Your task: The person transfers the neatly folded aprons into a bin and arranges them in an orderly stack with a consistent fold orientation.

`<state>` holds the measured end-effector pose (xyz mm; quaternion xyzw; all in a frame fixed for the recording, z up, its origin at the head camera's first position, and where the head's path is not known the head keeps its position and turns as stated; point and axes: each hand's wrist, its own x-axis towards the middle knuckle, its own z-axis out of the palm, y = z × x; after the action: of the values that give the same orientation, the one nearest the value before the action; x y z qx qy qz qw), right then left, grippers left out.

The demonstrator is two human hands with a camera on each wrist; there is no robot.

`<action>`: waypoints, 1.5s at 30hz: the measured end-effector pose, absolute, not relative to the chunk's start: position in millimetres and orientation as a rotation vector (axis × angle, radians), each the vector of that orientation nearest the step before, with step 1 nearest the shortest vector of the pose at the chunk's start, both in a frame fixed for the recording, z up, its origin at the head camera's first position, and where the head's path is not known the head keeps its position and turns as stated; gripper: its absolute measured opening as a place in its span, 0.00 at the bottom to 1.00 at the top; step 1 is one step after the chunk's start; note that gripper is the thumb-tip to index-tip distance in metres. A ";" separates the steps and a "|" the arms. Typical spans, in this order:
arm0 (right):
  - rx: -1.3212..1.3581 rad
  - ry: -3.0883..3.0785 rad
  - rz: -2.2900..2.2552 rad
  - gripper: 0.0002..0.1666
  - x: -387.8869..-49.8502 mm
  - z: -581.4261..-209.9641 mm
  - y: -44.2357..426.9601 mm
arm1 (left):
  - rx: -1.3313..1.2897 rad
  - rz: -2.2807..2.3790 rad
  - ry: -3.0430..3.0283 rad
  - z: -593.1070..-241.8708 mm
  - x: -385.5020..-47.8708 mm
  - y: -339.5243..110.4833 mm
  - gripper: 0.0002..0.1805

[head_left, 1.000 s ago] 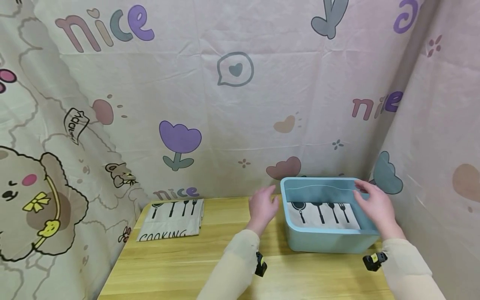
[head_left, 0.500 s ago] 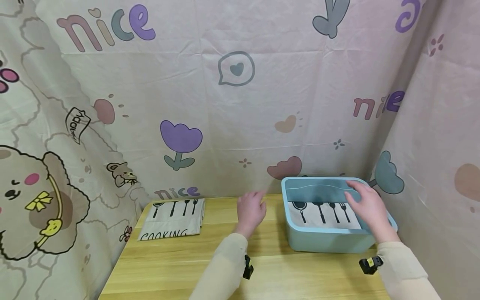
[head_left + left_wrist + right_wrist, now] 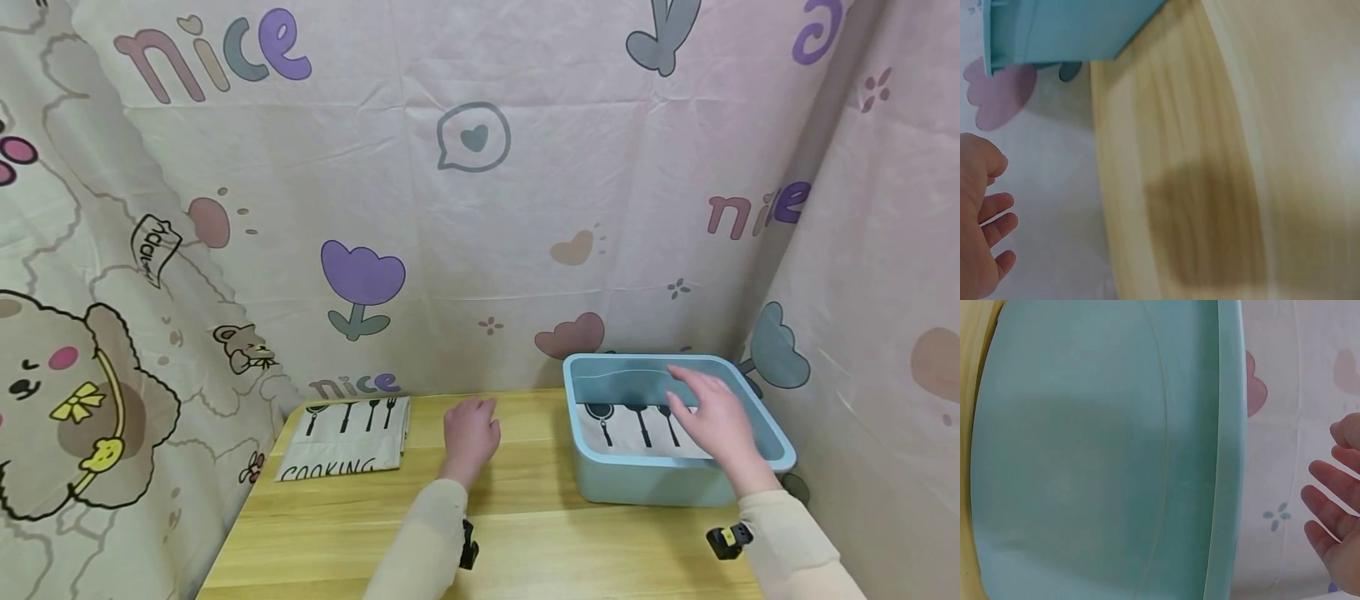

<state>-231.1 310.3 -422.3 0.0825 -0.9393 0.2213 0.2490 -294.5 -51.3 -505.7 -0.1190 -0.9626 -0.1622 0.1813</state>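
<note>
My left hand (image 3: 471, 437) hovers above the table between a folded cloth and a blue box. Its fingers are loosely bent and hold nothing, as the left wrist view shows too. The white folded cloth (image 3: 348, 446), printed with dark utensils and the word COOKING, lies at the table's back left. My right hand (image 3: 712, 421) is over the right part of the light blue box (image 3: 645, 483), fingers apart and nothing in them. Inside the box lies another folded cloth (image 3: 618, 433) with the same utensil print, partly hidden by that hand.
A wooden table (image 3: 525, 542) stands against a hanging patterned curtain (image 3: 480, 225) at the back, with curtain on both sides too. The box is close to the right curtain. A small black camera sits on each wrist.
My left hand has moved left, away from the box and toward the cloth on the table. My right hand has shifted left over the box. The box and both cloths have stayed put.
</note>
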 end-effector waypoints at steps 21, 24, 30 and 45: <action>0.394 -2.484 0.540 0.28 -232.7 -423.5 279.4 | -0.078 -0.452 -2.873 -548.2 -282.3 -138.9 0.25; 0.428 -2.463 0.548 0.28 -232.6 -421.4 273.9 | -0.031 -0.493 -2.884 -553.8 -280.7 -147.5 0.26; 0.477 -2.439 0.559 0.28 -233.8 -422.5 262.8 | 0.025 -0.543 -2.895 -563.6 -276.8 -166.0 0.27; 0.604 -2.339 0.663 0.27 -230.8 -426.7 243.4 | 0.124 -0.575 -2.899 -571.0 -266.1 -209.1 0.24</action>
<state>-230.8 243.4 -426.7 0.2288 -0.8869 0.2512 0.3130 -266.1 -209.1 -571.0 0.0418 -0.9759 -0.1937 0.0917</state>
